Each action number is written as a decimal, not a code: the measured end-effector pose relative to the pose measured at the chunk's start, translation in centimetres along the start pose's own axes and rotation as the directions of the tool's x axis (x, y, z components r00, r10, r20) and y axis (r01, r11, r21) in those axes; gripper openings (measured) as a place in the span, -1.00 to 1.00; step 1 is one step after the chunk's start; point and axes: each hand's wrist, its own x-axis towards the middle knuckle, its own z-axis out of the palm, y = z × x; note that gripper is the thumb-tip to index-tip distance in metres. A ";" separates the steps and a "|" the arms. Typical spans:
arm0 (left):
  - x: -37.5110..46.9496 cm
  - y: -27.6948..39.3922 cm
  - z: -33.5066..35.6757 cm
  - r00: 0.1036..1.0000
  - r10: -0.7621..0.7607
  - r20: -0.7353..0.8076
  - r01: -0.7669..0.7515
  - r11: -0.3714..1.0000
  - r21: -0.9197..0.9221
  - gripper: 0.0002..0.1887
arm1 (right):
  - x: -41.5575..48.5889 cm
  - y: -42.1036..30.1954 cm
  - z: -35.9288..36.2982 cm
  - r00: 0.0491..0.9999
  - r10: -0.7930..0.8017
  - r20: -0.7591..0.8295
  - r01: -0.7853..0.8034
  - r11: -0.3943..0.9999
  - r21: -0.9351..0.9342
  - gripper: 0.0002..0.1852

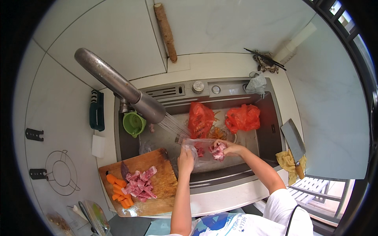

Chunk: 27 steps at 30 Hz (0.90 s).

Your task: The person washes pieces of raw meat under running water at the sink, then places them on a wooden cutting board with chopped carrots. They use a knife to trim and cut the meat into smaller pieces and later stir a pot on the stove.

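My left hand (186, 157) grips a clear plastic bag (196, 150) above the sink, just below the stream of water. In my right hand (233, 149) is a clump of raw meat pieces (218, 151), held at the right side of the bag. Another bit of red meat (200, 151) shows through the plastic. From the pull-out faucet (147, 107) a spray of water (176, 125) falls towards the bag's left end and a red plastic bag (201, 119) in the basin. Vegetable peelings (218, 133) lie around the drain.
A wooden cutting board (164, 188) at the left overlaps the sink's corner and carries raw meat (141, 184) and carrot chunks (119, 188). Another red bag (243, 118) and a green strainer basket (134, 124) sit in the sink (245, 144). A cleaver (293, 138) rests on the right ledge beside a yellow cloth (286, 165).
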 end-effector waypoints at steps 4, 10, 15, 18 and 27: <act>-0.2 1.7 -0.8 0.984 0.175 0.027 -0.155 0.779 0.607 -0.54 | -0.4 -0.8 1.3 0.996 -0.056 0.067 0.046 0.988 0.150 -0.50; 0.7 7.0 -1.8 0.907 0.277 -0.319 -0.335 0.931 -0.143 -0.44 | 6.4 -5.2 8.1 0.926 -0.298 -0.231 0.319 0.946 0.057 -0.49; 8.2 5.7 -1.8 0.962 -0.193 -0.194 -0.100 0.414 -0.905 -0.64 | 11.9 -6.5 12.4 0.777 -0.537 -0.328 0.514 0.843 -0.162 -0.56; 9.5 4.8 -1.7 1.000 -0.021 -0.008 -0.007 0.012 -1.000 -0.73 | 12.6 -6.6 13.3 0.579 -0.750 -0.320 0.465 0.626 -0.626 -0.64; 6.9 4.2 0.1 0.986 0.159 0.039 0.066 -0.168 -0.984 -0.52 | 12.8 -6.8 13.3 0.536 -0.630 -0.562 0.739 0.672 -0.047 -0.72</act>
